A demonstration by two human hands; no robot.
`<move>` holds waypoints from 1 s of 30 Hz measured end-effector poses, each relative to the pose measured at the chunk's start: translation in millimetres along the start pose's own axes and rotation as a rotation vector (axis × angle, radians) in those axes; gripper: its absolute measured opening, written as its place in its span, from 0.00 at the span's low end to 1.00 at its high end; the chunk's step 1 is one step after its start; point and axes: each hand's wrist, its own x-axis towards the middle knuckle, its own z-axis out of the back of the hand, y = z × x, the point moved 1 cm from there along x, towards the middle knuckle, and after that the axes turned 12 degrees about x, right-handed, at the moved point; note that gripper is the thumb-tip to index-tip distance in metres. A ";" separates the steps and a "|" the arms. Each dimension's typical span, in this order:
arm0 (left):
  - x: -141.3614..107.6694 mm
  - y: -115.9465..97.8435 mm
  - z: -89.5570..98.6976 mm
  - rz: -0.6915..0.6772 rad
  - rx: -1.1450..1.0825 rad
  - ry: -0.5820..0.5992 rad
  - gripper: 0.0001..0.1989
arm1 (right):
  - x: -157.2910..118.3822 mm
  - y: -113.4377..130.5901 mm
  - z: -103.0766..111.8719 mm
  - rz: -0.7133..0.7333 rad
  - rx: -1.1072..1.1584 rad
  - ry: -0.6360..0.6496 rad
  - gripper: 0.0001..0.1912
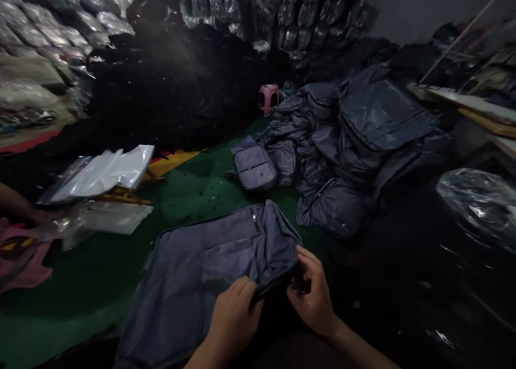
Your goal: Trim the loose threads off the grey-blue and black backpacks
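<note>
Left-hand grip (237, 311) and right-hand grip (313, 292) clasp a rectangular blue-grey fabric bag (197, 275) by its four-o'clock edge, handling seemingly unfinished.

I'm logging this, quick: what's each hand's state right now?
Left hand: closed, holding the near edge of the blue-grey bag.
Right hand: curled at the bag's right end; whether its grip is closed cannot be told.

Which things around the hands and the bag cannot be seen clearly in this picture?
All in the head view:
- left hand: fingertips, curled out of sight at the bag
- right hand: whatever dark thing is between thumb and fingers, lost in shadow
- bag: its near end, cut off by the bottom edge
- co-worker's arm: mostly cut off by the left edge
- dark heap: its separate items, lost in darkness
</note>
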 end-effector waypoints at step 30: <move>71.4 -47.8 68.4 0.125 -0.480 0.318 0.20 | 57.0 24.4 24.6 0.030 0.279 0.238 0.10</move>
